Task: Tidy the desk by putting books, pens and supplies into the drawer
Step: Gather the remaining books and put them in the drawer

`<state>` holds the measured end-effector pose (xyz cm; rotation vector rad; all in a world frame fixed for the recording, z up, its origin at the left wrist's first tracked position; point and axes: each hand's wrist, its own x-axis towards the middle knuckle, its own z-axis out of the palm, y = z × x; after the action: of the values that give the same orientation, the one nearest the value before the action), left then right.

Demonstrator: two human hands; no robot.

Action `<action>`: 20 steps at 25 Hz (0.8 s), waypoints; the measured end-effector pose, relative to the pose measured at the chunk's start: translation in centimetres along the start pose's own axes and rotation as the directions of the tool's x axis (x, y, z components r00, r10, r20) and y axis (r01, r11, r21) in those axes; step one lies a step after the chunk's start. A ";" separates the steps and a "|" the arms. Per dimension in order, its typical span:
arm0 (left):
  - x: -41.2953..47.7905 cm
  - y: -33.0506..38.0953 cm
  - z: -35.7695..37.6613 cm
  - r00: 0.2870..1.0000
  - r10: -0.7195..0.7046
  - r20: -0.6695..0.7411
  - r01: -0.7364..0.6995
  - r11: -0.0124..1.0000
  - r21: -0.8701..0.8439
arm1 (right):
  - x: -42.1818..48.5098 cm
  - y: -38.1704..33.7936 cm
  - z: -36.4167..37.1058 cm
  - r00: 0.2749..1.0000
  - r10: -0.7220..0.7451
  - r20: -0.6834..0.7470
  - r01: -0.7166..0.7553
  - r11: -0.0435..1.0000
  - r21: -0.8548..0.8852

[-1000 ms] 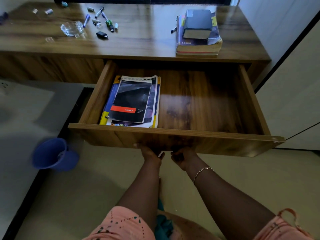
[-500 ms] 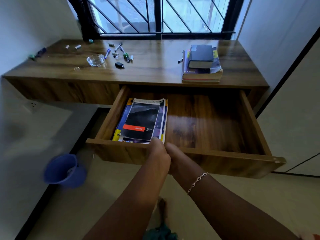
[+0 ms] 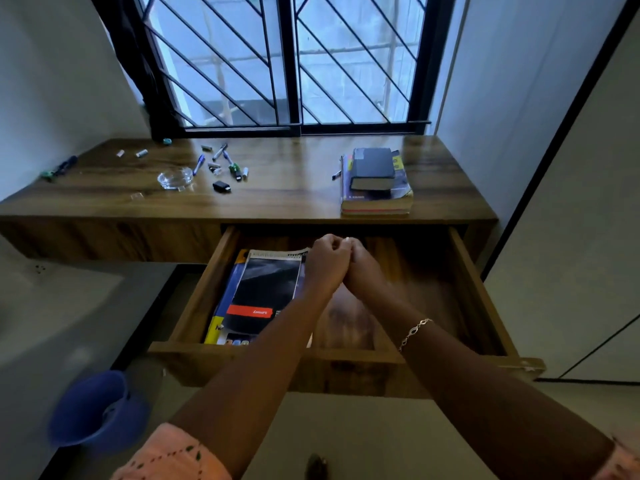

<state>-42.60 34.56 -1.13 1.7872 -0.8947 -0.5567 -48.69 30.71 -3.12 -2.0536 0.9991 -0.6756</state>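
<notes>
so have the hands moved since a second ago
Yes, the left hand and right hand rose from under the front of the open wooden drawer to above its inside.

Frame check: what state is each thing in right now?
Drawer: pulled open.
Notebooks: flat in drawer, left side.
Book stack: on desk.
Pens: scattered on desk.
Left hand: fingers curled, nothing seen in it.
Right hand: curled, against left hand.
</notes>
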 end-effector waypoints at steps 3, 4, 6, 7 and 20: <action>3.0 -1.1 1.0 0.990 0.109 0.086 -0.124 0.972 0.200 | 1.8 1.9 -0.5 1.000 -0.025 -0.007 0.022 0.975 -0.223; 4.0 -1.2 1.3 0.986 0.126 0.105 -0.147 0.962 0.230 | 2.5 2.5 -0.5 1.000 -0.010 -0.002 0.009 0.974 -0.228; 6.2 -1.2 1.8 0.982 0.136 0.132 -0.168 0.949 0.269 | 4.1 2.7 -1.3 1.000 0.008 -0.020 -0.012 0.972 -0.233; 7.4 -1.1 1.9 0.982 0.131 0.138 -0.165 0.946 0.278 | 5.2 3.2 -1.7 0.999 0.026 -0.028 -0.032 0.975 -0.218; 24.0 0.3 1.3 0.960 -0.175 0.218 0.165 0.984 0.063 | 18.5 7.6 -10.9 0.845 0.509 -0.163 -0.452 0.844 0.288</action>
<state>-28.76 14.88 -0.51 1.8787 -0.9147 -0.8682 -49.35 8.10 -0.36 -1.4446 1.4332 -0.7304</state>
